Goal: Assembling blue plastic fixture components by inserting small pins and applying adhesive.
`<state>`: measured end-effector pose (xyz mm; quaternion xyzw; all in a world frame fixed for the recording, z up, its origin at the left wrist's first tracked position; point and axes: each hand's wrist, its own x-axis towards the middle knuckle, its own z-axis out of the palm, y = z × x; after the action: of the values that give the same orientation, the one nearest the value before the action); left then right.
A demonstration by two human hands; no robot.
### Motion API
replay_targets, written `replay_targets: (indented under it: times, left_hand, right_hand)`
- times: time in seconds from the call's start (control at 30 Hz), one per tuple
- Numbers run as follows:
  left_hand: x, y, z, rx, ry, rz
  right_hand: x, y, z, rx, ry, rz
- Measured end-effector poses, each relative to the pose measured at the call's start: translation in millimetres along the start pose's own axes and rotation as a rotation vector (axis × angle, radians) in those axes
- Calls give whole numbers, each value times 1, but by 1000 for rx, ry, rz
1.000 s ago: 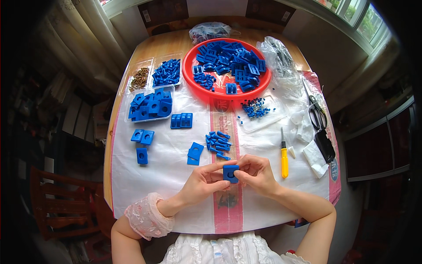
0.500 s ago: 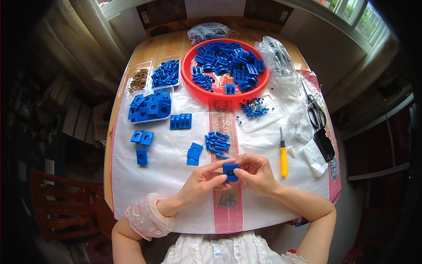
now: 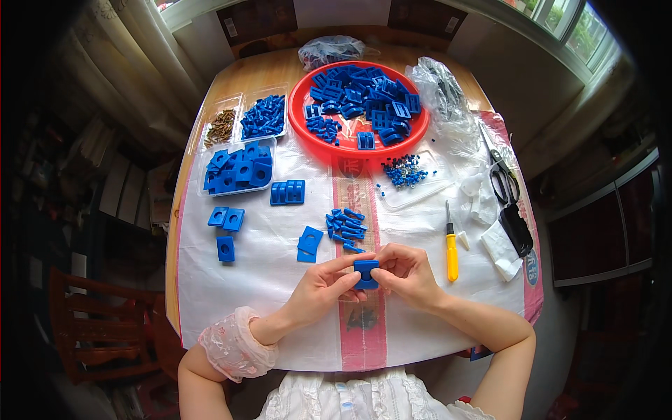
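Note:
A small blue square plastic piece (image 3: 366,267) with a round opening is pinched between my two hands near the front of the table. My left hand (image 3: 327,285) grips its left side, thumb on the face. On its right side, the thumb and fingers of my right hand (image 3: 406,275) press against it. Just beyond lie several narrow blue plastic pegs (image 3: 345,227) in a loose heap. To the left of those, two flat blue plates (image 3: 310,243) with holes overlap each other.
A red basin (image 3: 295,119) of blue parts stands at the back. Left are a clear box of blue squares (image 3: 241,168), blue pegs (image 3: 263,115) and brass screws (image 3: 221,127). Right lie a yellow screwdriver (image 3: 451,255), black scissors (image 3: 505,183) and small beads (image 3: 406,171) on a clear lid.
The blue piece has shifted very slightly in my fingers, and my left thumb has moved a little to the left. Everything else has stayed put.

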<state>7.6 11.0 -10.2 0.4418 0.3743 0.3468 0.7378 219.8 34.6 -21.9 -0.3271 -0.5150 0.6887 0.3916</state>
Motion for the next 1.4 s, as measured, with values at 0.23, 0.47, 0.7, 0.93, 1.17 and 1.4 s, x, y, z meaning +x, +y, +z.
replay_targets:
  times: [0.23, 0.47, 0.7, 0.93, 1.17, 1.4]
  left_hand:
    - [-2, 2, 2, -4, 33, -12]
    - [0, -3, 0, -31, 38, 27]
    - [0, -2, 1, 14, 34, 33]
    - [0, -5, 0, 18, 29, 38]
    - [-1, 1, 3, 24, 41, 25]
    - [-2, -2, 4, 50, 22, 31]
  right_hand:
    - [1, -4, 1, 28, -27, 49]
    - [3, 7, 2, 3, -57, -58]
    - [2, 5, 2, 19, -46, -32]
    - [2, 7, 1, 53, -56, -36]
    - [2, 3, 2, 30, -33, -16]
    - [-1, 0, 1, -34, 34, 20]
